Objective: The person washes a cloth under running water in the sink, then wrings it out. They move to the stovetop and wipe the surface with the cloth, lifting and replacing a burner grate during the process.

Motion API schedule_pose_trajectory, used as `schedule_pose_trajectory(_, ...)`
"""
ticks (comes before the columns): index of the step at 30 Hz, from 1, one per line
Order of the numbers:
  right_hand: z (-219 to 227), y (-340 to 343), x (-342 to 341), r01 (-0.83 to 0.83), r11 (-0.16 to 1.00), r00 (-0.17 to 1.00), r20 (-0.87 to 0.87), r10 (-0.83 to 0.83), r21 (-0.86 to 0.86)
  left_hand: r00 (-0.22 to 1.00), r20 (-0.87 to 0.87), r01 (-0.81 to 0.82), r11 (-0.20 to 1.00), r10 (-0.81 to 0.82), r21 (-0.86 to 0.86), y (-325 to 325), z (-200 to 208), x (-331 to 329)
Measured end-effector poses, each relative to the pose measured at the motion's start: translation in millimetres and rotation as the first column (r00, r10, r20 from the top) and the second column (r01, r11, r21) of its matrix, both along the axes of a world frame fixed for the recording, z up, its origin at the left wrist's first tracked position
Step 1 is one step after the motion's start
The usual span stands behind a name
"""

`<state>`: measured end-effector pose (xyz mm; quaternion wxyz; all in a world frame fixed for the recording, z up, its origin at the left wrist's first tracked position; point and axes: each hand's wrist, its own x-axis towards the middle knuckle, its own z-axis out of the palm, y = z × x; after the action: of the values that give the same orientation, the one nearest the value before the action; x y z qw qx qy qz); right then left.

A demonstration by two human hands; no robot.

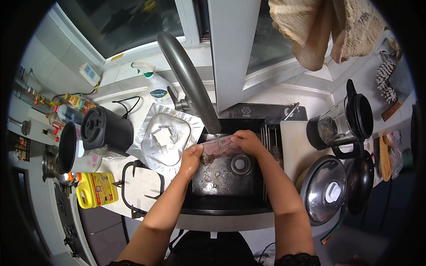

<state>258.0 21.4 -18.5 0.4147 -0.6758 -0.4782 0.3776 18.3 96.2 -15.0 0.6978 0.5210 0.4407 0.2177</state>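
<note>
Two bare hands, both occupied, over the black sink (pixel 222 188). Clock is centred on the sink, twelve toward the window.

Left hand (pixel 191 156), at ten: pinching the near-left end of a limp pink piece (pixel 220 145) between thumb and fingers. Right hand (pixel 246 142), at one: gripping the other end, knuckles up. Piece spans the gap between them, sagging a little, at eleven to twelve within the sink outline. Its material: cannot tell.

Faucet (pixel 188 75) arches in from eleven, spout end just above the piece. Drain (pixel 241 164) near the sink's middle, toward one.

At eleven, beyond the rim: white spray bottle (pixel 159 88), green head. At ten: foil (pixel 147 150) with a squarish ring pressed in it and a ragged hole at centre. At nine: black grate (pixel 124 179) on the pale counter, then a yellow jug (pixel 97 190) farther out. Between nine and ten: black canister (pixel 100 131).

At two: pale board (pixel 293 137) beside the sink; clear pitcher (pixel 333 124) with black lid and handle beyond it. At three: shiny lid (pixel 322 181) with white knob, tilted; dark pan (pixel 361 181) next to it. At one, high up: hanging beige cloth (pixel 306 26).
</note>
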Motion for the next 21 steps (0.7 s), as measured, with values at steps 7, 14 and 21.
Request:
schedule_pose_trajectory(7,-34.9,14.4,-13.7,-0.025,0.976,0.984,0.168,0.063,-0.217,0.99,-0.136,-0.076,0.949,0.035,-0.307,-9.4,-11.1,16.5)
schedule_pose_trajectory(14,-7.0,12.8,-5.8,-0.369,0.848,0.874,0.168,0.456,-0.38,0.958,-0.169,0.154,0.912,-0.232,-0.381,-14.6,11.0,-16.2)
schedule_pose_trajectory(21,-43.8,6.5,-10.5,-0.085,0.994,0.885,0.454,0.109,-0.073,0.985,0.106,0.158,0.952,-0.134,-0.261,-27.8,14.9,-6.2)
